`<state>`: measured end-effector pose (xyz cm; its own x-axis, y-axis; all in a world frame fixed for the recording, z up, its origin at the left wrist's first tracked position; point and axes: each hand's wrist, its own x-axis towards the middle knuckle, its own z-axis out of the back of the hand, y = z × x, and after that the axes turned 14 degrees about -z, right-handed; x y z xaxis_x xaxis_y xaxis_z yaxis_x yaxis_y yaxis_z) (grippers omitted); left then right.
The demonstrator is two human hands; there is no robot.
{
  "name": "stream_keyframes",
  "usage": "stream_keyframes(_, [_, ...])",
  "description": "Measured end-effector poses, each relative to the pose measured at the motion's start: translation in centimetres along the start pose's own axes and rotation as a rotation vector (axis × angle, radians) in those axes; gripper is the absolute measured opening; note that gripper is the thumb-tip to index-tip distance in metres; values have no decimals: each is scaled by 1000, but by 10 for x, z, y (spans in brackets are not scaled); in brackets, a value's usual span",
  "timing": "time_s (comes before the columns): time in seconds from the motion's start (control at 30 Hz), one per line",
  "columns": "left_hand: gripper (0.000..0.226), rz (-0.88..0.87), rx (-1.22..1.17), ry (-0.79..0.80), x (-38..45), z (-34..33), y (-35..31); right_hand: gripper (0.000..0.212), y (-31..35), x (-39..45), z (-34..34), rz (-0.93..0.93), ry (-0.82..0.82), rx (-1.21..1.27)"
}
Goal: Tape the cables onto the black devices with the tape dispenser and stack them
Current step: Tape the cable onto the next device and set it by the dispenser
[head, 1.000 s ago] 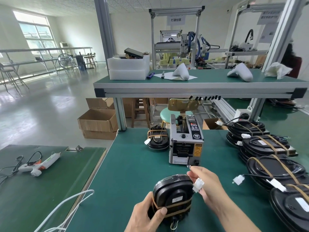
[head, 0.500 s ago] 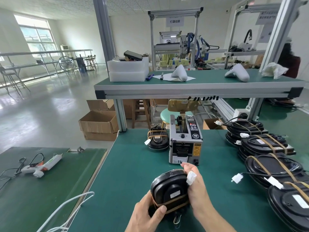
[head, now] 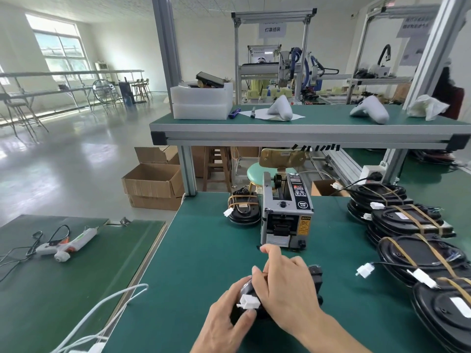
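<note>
1. The right hand (head: 285,289) lies over the top of a black device (head: 314,278), fingers curled down on it and the index finger raised toward the tape dispenser (head: 286,212); the hand hides most of the device.
2. The left hand (head: 226,319) grips the same device from its near left side, thumb just below a white cable connector (head: 247,301) that sits on the casing.
3. The device rests on the green workbench mat (head: 204,250), just in front of the tape dispenser. The dispenser's yellow warning label and black control panel carry print too small to read.
4. Left of the dispenser lies one taped black device (head: 243,210) with its cable bound by brown tape.
5. To the right, stacks of taped devices (head: 407,222) run toward the frame edge, the nearest cut off.
6. A hanging sign (head: 272,29) reads 灯罩组装; the other signs are blurred.
7. A glue gun (head: 66,247) lies on the left table.
</note>
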<state>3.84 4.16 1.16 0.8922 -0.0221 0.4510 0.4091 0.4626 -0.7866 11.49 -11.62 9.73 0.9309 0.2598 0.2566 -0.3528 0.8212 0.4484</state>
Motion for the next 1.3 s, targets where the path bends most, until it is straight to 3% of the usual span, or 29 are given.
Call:
stream_keyframes(0.1, [48, -19, 11, 25, 1, -1, 0, 48, 0, -1, -1, 2, 6, 45])
stream_keyframes(0.17, [43, -20, -3, 43, 2, -1, 0, 38, -5, -2, 4, -20, 5, 221])
stream_keyframes(0.3, [46, -40, -12, 41, 0, -1, -2, 26, -17, -9, 26, -287, -64, 681])
stream_keyframes(0.37, [43, -51, -12, 39, -1, -2, -2, 17, -25, -15, 32, -383, -21, 790])
stream_keyframes(0.43, [43, -52, -17, 43, -2, -2, 0, 3, -31, -21, 31, -385, 47, 766])
stream_keyframes(0.63, [41, -55, -6, 49, -4, -5, 2, 16, -25, -28, 22, -342, 146, 570])
stream_keyframes(1.3, [38, -94, -19, 38, -3, -5, 4, 26, -13, -31, 15, -354, 63, 457])
